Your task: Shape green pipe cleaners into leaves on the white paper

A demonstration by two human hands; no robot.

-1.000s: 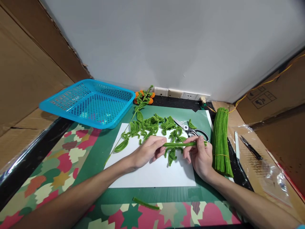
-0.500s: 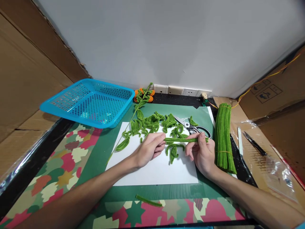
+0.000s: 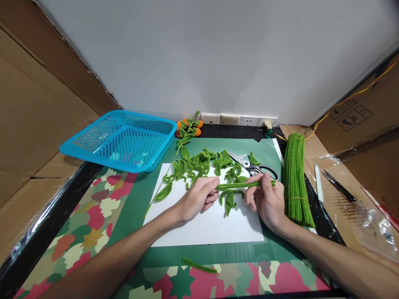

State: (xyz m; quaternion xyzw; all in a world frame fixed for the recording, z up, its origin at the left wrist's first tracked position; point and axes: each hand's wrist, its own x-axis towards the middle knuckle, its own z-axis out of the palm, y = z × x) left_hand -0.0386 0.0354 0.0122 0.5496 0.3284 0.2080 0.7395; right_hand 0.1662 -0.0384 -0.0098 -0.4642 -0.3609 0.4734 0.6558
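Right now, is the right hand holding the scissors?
No, the right hand and left hand both hold green fuzzy strips, while the scissors lie beyond them.

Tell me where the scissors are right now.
In the head view, the scissors lie right of centre, just beyond the right hand and left of the green bundle.

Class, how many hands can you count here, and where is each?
2: the left hand grips one end of the green strips over the white paper; the right hand pinches them near the other end. No others show.
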